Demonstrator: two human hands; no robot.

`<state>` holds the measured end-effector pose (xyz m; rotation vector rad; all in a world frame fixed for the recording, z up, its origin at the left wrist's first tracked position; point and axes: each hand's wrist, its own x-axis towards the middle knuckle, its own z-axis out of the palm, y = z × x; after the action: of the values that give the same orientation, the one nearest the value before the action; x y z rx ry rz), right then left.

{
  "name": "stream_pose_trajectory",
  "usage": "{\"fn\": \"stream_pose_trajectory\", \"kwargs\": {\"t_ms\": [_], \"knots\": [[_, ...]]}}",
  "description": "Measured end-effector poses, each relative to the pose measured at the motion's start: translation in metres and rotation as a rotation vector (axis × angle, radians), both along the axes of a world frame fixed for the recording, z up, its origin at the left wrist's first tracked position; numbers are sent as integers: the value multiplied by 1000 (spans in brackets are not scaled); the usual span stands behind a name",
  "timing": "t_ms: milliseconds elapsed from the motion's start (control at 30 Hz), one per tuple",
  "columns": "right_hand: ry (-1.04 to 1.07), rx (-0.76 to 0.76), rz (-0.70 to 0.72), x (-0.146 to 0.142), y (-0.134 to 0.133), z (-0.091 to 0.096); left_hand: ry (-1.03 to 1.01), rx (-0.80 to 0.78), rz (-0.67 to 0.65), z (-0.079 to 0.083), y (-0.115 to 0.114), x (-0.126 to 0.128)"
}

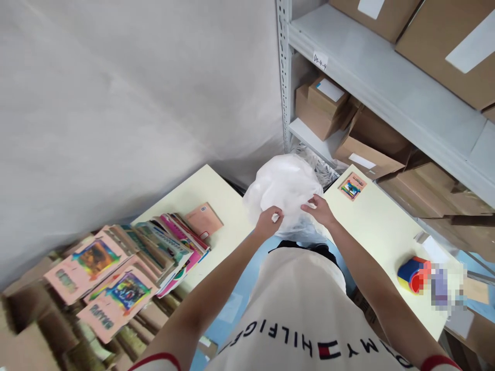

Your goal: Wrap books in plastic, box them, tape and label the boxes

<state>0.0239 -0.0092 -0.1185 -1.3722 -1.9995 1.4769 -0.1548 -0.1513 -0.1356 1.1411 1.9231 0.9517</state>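
Note:
A crumpled, translucent white plastic bag (284, 178) bulges up between the two tables, in front of my body. My left hand (268, 221) is closed in a pinch at the bag's near side, with a bit of white plastic at the fingertips. At the bag's right side is my right hand (320, 210), its thumb and index finger apart against the white plastic. Whether those fingers touch the bag is hard to tell. The bag's lower part hangs down close to my waist.
A pale left table (232, 206) holds stacked books (170, 252) and a pink booklet (204, 221). The right table (371, 226) bears a small picture booklet (352, 186) and a tape dispenser (412, 274). Grey shelving (348, 46) with cardboard boxes (375, 147) stands at right, a pale wall (135, 93) at left.

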Motion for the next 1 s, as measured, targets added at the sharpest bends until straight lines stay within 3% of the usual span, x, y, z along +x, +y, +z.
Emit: {"fn": "stream_pose_trajectory", "kwargs": {"t_ms": [100,233,333,433,633,700,800,1000], "knots": [[-15,70,42,-4,2,8,41,38,-53,4,-6,8],[-20,50,54,9,9,14,67,119,-163,3,-10,17],[-5,94,120,24,15,24,135,197,-143,8,-5,14],[11,184,227,37,20,44,238,157,-85,22,13,7],[100,303,286,56,24,101,204,-7,-355,50,71,6],[136,302,225,68,24,118,144,-3,-385,55,85,6],[194,332,26,96,25,135,7,24,-455,61,99,5],[267,396,-474,166,23,137,-405,-6,-545,75,124,8]]}}
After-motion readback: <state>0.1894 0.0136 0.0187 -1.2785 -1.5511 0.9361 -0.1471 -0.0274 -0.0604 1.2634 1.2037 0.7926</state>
